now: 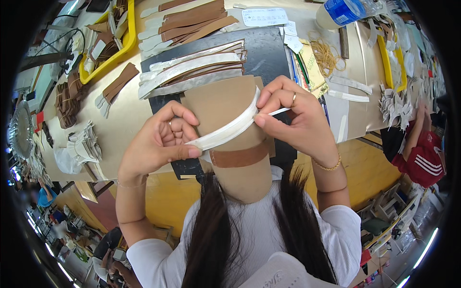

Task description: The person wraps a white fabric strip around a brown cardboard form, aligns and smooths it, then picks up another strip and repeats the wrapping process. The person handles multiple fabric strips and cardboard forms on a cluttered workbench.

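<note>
A curved white strip (223, 134) with a raised edge stretches between my two hands. My left hand (163, 132) holds its lower left end, thumb pressed on it and other fingers curled. At the upper right end my right hand (295, 113) pinches the strip between thumb and fingers. A thin white cord or strip end (280, 111) sticks out past that thumb. Under the strip is a tan, rounded form (218, 101), crossed by a brown strip (240, 156) just below the white one. Whether the white strip touches the form cannot be told.
Beyond the form, white-and-brown strips (192, 67) lie on a black board (266, 57). Brown strips (197, 21) are stacked farther back. Yellow trays (132, 33) stand at both sides. Rubber bands (326, 55) and a bottle (343, 12) are at the right. Another person's red garment (427, 156) shows far right.
</note>
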A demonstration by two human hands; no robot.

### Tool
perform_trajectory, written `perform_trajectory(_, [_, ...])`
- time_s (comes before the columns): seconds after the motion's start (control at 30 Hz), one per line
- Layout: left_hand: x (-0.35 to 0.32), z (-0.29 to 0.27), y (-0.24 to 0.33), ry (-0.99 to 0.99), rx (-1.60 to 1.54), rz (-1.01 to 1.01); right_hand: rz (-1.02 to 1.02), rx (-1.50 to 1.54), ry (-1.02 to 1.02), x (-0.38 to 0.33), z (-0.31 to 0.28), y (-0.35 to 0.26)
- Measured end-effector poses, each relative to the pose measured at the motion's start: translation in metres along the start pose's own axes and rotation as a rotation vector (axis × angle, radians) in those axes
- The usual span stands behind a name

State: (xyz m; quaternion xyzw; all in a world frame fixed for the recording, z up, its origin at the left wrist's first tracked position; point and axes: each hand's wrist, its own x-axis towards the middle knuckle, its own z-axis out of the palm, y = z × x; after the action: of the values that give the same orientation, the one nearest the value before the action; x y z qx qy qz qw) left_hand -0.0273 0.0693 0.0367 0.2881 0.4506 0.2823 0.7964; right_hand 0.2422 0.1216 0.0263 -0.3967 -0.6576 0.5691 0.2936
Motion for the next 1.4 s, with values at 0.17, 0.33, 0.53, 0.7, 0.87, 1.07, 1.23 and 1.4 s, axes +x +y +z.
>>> perform_trajectory(0.17, [0.004, -0.003, -0.002, 0.002, -0.002, 0.039, -0.058, -0.075, 0.033, 0.003, 0.002, 0.005])
perform_trajectory(0.33, [0.004, -0.007, -0.006, 0.042, 0.047, 0.02, -0.087, -0.093, 0.018, 0.003, -0.002, 0.013])
perform_trajectory(0.53, [0.002, -0.011, -0.008, 0.059, 0.057, 0.023, 0.174, 0.329, -0.138, 0.005, -0.018, 0.035])
perform_trajectory(0.7, [0.002, -0.01, -0.007, 0.073, 0.065, 0.031, 0.17, 0.389, -0.131, 0.006, -0.016, 0.043])
perform_trajectory(0.87, [0.002, -0.011, -0.007, 0.074, 0.068, 0.035, 0.139, 0.413, -0.099, 0.006, -0.011, 0.047])
perform_trajectory(1.07, [0.002, -0.012, -0.009, 0.092, 0.086, 0.045, 0.059, 0.352, -0.054, 0.006, -0.008, 0.049])
perform_trajectory(1.23, [0.001, -0.011, -0.009, 0.102, 0.092, 0.047, 0.091, 0.353, -0.057, 0.006, -0.008, 0.048])
perform_trajectory(1.4, [0.002, -0.01, -0.006, 0.091, 0.074, 0.039, 0.175, 0.42, -0.084, 0.01, -0.012, 0.051])
